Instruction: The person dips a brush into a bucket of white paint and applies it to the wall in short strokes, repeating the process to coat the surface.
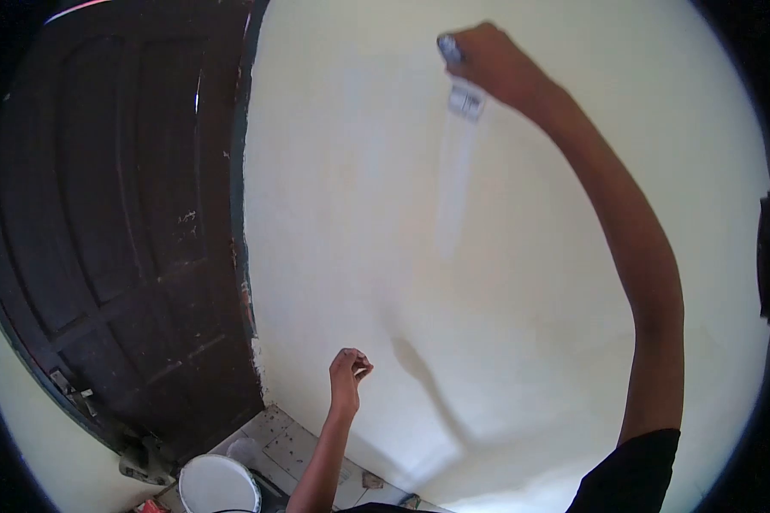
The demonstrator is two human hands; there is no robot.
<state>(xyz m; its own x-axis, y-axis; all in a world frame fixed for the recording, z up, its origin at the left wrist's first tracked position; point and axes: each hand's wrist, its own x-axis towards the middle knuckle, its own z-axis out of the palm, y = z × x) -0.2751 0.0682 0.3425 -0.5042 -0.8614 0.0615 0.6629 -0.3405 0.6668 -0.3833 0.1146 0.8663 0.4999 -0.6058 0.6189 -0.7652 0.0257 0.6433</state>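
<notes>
High on the pale wall (359,214), my right hand (492,64) is closed around the handle of a paint brush (466,101). The brush head points down against or close to the wall, at the top of a whiter streak (455,188) that runs downward. Lower down, my left hand (350,366) hangs in front of the wall with its fingers curled and the fingertips near the thumb. Nothing can be made out between those fingers.
A dark panelled door (103,188) fills the left side. Below it a white bucket (219,484) stands on the tiled floor (295,440), beside a translucent bag. A dark object (767,256) is at the far right edge.
</notes>
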